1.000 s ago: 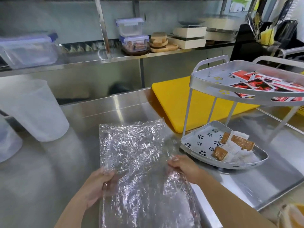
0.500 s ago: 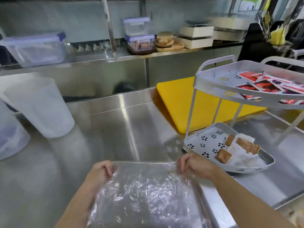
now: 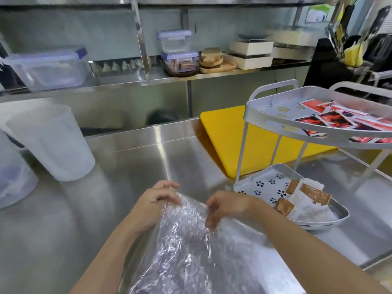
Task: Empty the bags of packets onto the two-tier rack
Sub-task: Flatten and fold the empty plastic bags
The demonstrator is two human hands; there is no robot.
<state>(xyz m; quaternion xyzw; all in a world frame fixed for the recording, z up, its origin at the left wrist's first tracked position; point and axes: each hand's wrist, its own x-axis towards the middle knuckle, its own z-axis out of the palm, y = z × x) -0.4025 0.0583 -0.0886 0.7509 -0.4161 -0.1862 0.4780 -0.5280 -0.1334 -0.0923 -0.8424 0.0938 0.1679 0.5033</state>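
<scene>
From the head camera, a clear, crinkled plastic bag (image 3: pixel 186 249) lies low in the middle of the view over the near edge of the stainless steel counter (image 3: pixel 127 166), limp and shiny, with no packets visible inside it. The left hand (image 3: pixel 158 198) pinches its top left corner, and the right hand (image 3: pixel 224 205) grips the top edge just beside it, fingers curled into the film. To the right stands the white two-tier rack (image 3: pixel 273 122), partly over a yellow cutting board (image 3: pixel 224 132). Red packets (image 3: pixel 339 119) are strewn across its upper tray; brown-and-white packets (image 3: pixel 305 198) are heaped in the lower one. A frosted plastic jug (image 3: pixel 51 141) stands at the left.
</scene>
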